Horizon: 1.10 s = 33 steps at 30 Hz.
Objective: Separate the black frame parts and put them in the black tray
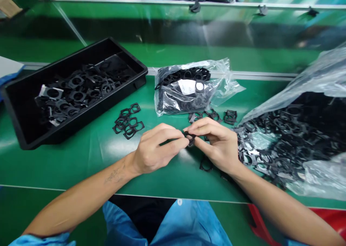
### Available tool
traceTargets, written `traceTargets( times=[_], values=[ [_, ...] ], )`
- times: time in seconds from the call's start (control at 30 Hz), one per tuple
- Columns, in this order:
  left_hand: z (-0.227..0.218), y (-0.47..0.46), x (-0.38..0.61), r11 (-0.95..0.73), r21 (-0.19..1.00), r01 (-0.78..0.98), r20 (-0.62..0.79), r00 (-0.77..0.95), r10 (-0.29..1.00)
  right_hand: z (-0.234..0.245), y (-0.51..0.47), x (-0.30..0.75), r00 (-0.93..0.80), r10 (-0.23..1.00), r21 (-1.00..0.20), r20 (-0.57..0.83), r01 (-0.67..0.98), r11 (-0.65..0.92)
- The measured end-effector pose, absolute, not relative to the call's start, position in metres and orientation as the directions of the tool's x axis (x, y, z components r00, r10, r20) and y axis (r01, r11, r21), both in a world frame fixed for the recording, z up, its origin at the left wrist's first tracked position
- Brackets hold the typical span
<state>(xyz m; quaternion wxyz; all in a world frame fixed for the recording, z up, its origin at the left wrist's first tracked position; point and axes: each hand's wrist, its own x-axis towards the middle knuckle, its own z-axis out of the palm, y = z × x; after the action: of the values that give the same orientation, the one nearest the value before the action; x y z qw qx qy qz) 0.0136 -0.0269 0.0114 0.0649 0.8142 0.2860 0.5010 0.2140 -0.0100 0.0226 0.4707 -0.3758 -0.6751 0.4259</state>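
Note:
Between both hands, above the green table, is a small black plastic ring-shaped part. My left hand pinches its left side with thumb and fingertips. From the other side my right hand grips it between thumb and fingers, covering much of it. Left of the hands lies a small group of thin black square frames with round holes. Beyond the right hand, a few black parts rest on the table, and another black frame lies just below that hand.
A black bin at the left holds many black parts. A clear bag of black rings with a white label stands behind the hands. At the right, a large open plastic bag spills black parts. A metal rail runs along the back.

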Motion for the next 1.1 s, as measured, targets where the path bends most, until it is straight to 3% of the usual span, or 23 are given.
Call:
traceTargets(
  times=[0.1,0.23,0.47,0.57,0.67,0.77,0.87,1.1],
  values=[
    [0.009,-0.025,0.016,-0.756,0.538,0.374,0.725,0.252,0.641,0.023,-0.009,0.213,-0.262,0.905,-0.923,0.336,0.100,0.372],
    [0.003,-0.022,0.019,-0.574,0.763,0.296,0.551,0.165,0.818,0.023,-0.009,0.213,-0.244,0.903,-0.914,0.354,0.114,0.389],
    [0.002,-0.023,0.018,-0.657,0.690,0.304,0.622,0.216,0.752,0.023,-0.008,0.216,-0.277,0.856,-0.834,0.435,0.235,0.500],
    [0.004,-0.024,0.019,-0.642,0.716,0.273,0.602,0.225,0.767,0.022,-0.008,0.218,-0.335,0.834,-0.817,0.438,0.239,0.525],
    [0.005,-0.024,0.020,-0.496,0.846,0.195,0.462,0.195,0.865,0.022,-0.009,0.217,-0.365,0.844,-0.828,0.392,0.259,0.497],
    [0.006,-0.020,0.019,-0.206,0.978,0.019,0.197,0.220,0.955,0.023,-0.010,0.216,-0.345,0.875,-0.867,0.340,0.246,0.434],
    [0.006,-0.014,0.016,0.034,0.994,-0.101,0.000,0.314,0.949,0.025,-0.010,0.215,-0.342,0.886,-0.894,0.313,0.208,0.397],
    [0.009,-0.009,0.010,0.146,0.983,-0.113,-0.093,0.379,0.921,0.026,-0.006,0.215,-0.404,0.860,-0.892,0.313,0.184,0.412]
  ],
)
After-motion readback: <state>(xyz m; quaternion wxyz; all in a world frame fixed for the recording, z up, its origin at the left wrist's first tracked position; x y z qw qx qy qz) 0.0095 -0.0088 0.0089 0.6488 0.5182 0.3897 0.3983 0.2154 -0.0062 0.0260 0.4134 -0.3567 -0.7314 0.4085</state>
